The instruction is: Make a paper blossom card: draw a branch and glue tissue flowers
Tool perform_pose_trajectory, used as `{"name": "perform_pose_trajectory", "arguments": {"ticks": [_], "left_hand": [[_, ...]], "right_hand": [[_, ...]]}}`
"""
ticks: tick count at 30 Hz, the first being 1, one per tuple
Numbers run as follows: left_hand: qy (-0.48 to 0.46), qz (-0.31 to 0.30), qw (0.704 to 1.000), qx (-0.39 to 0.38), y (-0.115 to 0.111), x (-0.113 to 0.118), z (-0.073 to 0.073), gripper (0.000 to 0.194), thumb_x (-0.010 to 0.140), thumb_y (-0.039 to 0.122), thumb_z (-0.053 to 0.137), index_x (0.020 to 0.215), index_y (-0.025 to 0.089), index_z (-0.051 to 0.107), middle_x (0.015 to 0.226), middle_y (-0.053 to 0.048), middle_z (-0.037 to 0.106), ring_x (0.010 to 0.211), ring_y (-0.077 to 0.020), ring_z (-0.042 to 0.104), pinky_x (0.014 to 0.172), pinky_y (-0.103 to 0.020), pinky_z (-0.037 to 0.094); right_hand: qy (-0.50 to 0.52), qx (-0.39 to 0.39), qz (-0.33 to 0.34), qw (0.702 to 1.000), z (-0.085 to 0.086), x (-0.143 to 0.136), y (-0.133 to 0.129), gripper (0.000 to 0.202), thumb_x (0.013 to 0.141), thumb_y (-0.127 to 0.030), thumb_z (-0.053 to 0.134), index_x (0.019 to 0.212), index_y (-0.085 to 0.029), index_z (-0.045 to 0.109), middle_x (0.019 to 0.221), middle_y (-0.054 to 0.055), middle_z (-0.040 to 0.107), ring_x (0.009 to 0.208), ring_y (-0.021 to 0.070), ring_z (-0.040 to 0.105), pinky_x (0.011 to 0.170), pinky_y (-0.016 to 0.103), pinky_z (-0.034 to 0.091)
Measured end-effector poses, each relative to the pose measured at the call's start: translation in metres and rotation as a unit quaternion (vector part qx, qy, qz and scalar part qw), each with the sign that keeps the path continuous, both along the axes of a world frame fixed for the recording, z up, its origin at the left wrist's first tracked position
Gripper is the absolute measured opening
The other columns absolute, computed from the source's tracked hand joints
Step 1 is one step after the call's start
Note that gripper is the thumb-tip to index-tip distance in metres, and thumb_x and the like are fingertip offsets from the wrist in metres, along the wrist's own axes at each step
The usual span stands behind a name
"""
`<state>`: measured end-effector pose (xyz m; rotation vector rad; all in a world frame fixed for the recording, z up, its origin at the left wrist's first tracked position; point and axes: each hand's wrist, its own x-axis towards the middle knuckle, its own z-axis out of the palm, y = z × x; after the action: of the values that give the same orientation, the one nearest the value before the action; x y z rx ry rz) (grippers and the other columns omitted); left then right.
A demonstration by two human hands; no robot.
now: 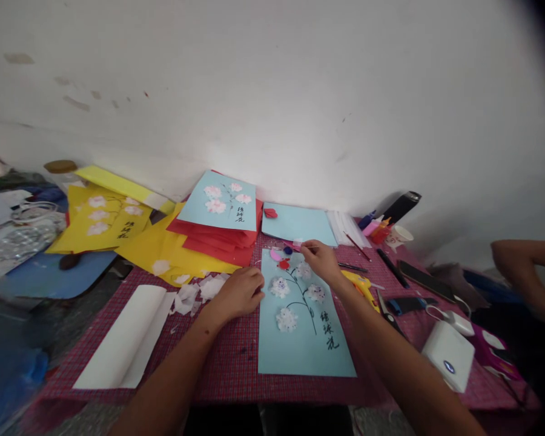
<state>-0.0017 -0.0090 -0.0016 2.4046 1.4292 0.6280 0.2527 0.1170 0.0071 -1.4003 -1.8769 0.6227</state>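
Blue sheet [290, 357] (flowered), left hand [244, 292] beside, right hand [320, 260] at far end.

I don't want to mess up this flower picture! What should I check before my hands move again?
1. Blue sheet lying flat: ok.
2. Left hand by the sheet's left edge: ok. Whether it presses down, cannot tell.
3. Right hand has a good grip on something: cannot tell, its fingertips are too blurry.
4. Red blob kept off the sheet: not ok, it shows over the top part.
5. White blossoms dry: cannot tell.
6. Scissors well away from the right forearm: not ok, they look close beside it.
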Motion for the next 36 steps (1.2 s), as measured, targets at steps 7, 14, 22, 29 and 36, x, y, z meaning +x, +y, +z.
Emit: {"name": "perform_pose_trajectory", "arguments": {"ticks": [7,14,22,29,36], "left_hand": [[0.0,-0.006,1.0,0.01,0.0,0.0,-0.001,0.001,0.084,0.022,0.056,0.083,0.021,0.055,0.094,-0.005,0.06,0.091,-0.0228,0.056,0.083,-0.036,0.045],[0.008,-0.004,1.0,0.008,0.001,0.0,0.0,0.003,0.084,0.023,0.056,0.083,0.021,0.054,0.094,-0.005,0.06,0.09,-0.0229,0.056,0.081,-0.036,0.044],[0.023,-0.006,1.0,0.003,0.002,0.0,-0.002,0.004,0.085,0.024,0.056,0.084,0.021,0.054,0.095,-0.005,0.059,0.091,-0.0227,0.055,0.081,-0.036,0.043],[0.027,-0.006,1.0,-0.001,0.002,0.0,-0.003,0.005,0.085,0.024,0.057,0.085,0.02,0.053,0.096,-0.004,0.058,0.092,-0.0213,0.055,0.082,-0.034,0.043],[0.022,-0.007,1.0,-0.003,0.003,-0.001,-0.004,0.006,0.085,0.025,0.057,0.085,0.02,0.053,0.097,-0.005,0.059,0.093,-0.022,0.056,0.084,-0.035,0.043]], "right_hand": [[0.014,0.0,-0.007,1.0,-0.001,-0.002,-0.002,0.025,0.081,-0.039,0.057,0.085,-0.018,0.07,0.07,0.005,0.071,0.065,0.02,0.064,0.058,0.029,0.046],[0.045,-0.013,-0.018,0.999,-0.004,0.001,0.001,0.025,0.079,-0.04,0.059,0.085,-0.018,0.071,0.074,0.005,0.072,0.066,0.0191,0.064,0.059,0.028,0.047],[0.102,-0.034,-0.033,0.994,-0.003,0.005,0.002,0.023,0.076,-0.037,0.062,0.082,-0.017,0.07,0.072,0.004,0.071,0.057,0.0163,0.062,0.056,0.027,0.046],[0.188,-0.036,-0.054,0.98,0.02,0.011,-0.006,0.027,0.079,-0.042,0.061,0.083,-0.016,0.067,0.074,0.006,0.071,0.05,0.0123,0.056,0.044,0.023,0.036],[0.244,-0.011,-0.029,0.969,0.048,0.037,-0.033,0.029,0.084,-0.044,0.062,0.076,-0.016,0.066,0.06,0.001,0.061,0.046,0.0098,0.046,0.043,0.022,0.033]]}}
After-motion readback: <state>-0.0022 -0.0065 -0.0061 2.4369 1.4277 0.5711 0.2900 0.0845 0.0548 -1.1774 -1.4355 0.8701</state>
